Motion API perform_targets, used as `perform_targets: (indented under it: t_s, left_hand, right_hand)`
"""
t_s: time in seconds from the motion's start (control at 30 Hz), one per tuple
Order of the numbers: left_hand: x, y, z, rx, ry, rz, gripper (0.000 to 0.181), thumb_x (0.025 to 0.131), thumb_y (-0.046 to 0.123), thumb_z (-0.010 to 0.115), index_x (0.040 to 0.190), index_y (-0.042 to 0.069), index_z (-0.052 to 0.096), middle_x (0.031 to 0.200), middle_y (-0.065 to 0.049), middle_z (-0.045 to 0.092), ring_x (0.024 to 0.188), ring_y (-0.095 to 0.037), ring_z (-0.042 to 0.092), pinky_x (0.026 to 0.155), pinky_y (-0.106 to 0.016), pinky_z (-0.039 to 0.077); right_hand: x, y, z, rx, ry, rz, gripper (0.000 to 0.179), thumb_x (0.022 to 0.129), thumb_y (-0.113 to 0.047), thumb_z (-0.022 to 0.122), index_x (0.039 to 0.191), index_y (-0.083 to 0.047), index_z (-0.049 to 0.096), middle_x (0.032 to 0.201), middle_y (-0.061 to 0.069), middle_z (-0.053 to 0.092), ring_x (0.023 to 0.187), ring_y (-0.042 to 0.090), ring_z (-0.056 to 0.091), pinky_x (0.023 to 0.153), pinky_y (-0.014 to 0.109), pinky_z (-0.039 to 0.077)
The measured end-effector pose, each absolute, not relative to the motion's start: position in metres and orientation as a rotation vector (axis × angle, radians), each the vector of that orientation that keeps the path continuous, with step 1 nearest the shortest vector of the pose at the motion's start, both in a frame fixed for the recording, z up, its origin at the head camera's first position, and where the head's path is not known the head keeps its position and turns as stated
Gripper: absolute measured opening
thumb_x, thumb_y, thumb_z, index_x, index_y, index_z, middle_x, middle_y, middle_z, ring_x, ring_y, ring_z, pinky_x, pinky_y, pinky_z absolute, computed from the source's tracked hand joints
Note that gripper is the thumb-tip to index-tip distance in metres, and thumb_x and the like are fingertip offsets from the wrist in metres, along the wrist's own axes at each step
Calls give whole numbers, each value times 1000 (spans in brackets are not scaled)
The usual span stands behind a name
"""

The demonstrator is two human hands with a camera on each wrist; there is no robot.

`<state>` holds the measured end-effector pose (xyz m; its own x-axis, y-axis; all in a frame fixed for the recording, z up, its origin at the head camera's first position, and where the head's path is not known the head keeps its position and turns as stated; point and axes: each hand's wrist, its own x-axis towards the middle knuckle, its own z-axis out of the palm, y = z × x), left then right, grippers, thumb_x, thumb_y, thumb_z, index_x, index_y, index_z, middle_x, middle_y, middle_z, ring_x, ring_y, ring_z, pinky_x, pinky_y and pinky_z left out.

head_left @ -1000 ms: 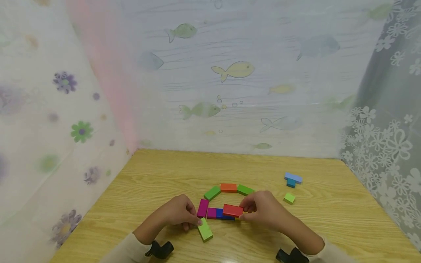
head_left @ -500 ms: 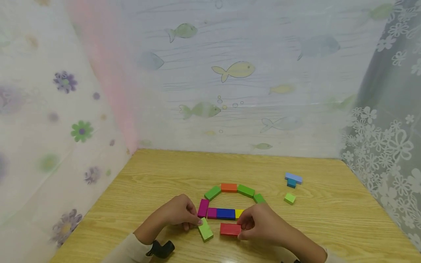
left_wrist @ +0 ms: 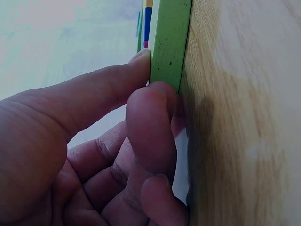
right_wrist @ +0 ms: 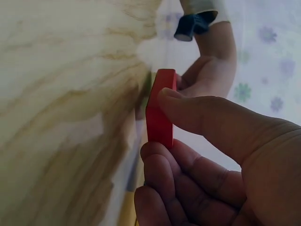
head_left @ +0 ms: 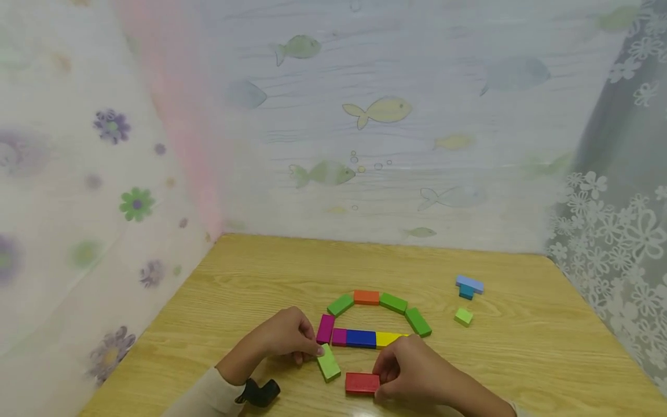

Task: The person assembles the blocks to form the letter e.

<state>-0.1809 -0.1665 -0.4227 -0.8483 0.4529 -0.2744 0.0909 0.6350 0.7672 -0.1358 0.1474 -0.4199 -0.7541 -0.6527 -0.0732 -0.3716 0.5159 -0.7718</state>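
In the head view my left hand [head_left: 288, 334] pinches the upper left end of a light green block [head_left: 329, 365], which lies slanted on the table. The left wrist view shows the thumb and a fingertip at the end of this green block [left_wrist: 169, 44]. To the right, my right hand [head_left: 414, 369] holds a red block [head_left: 362, 383] by its right end, nearer the table's front. From the right wrist, the thumb lies on one face of the red block [right_wrist: 160, 110], fingers below. A magenta block [head_left: 325, 328] stands just beyond the left fingertips.
An arch of green blocks [head_left: 393, 303] and an orange block [head_left: 366, 297] curves behind a row with a small magenta block [head_left: 339, 337], a blue block [head_left: 361, 339] and a yellow block [head_left: 388, 340]. Blue pieces [head_left: 469, 285] and a small lime block [head_left: 464, 317] lie right on the wooden table [head_left: 250, 272].
My right hand has brought the red block from over the blue and yellow blocks toward the front of the table, uncovering the row. The left hand stays on the light green block.
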Motion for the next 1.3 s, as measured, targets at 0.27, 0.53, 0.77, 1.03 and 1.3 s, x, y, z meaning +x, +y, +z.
perform_targets:
  t_s: [0.27, 0.53, 0.77, 1.03, 1.3]
  left_hand:
    - [-182, -168, -423, 418, 2417, 1090, 23, 85, 31, 86, 72, 14, 77, 64, 0, 70, 53, -13, 66, 51, -26, 44]
    - [-181, -168, -424, 412, 2420, 1091, 24, 85, 32, 86, 72, 15, 76, 63, 0, 70, 52, -14, 65, 51, -27, 43]
    - [-180, -167, -422, 410, 2422, 1100, 22, 85, 30, 86, 73, 14, 76, 64, -1, 70, 52, -14, 66, 52, -27, 44]
    - [-179, -166, -421, 404, 2414, 1107, 21, 85, 29, 87, 74, 14, 76, 64, -1, 71, 52, -14, 66, 53, -27, 46]
    - [-180, -165, -422, 404, 2415, 1095, 21, 85, 30, 86, 74, 15, 77, 64, -1, 70, 52, -14, 66, 52, -27, 44]
  right_hand:
    - [-133, 139, -422, -822, 2406, -1089, 18, 76, -25, 92, 83, -21, 77, 73, -15, 68, 69, 0, 63, 64, 20, 54]
    - [-129, 134, -423, -795, 2390, -1105, 20, 74, -27, 93, 83, -21, 76, 72, -15, 68, 69, 0, 63, 63, 21, 53]
    - [-126, 132, -422, -781, 2376, -1111, 20, 74, -28, 93, 83, -21, 76, 71, -14, 69, 68, 1, 65, 62, 21, 54]
    - [-124, 130, -425, -715, 2346, -1132, 20, 74, -29, 94, 82, -23, 76, 71, -10, 70, 69, 5, 64, 61, 23, 53]
    - [-123, 129, -426, -721, 2355, -1132, 20, 75, -29, 93, 81, -24, 76, 70, -11, 69, 68, 4, 63, 60, 22, 52]
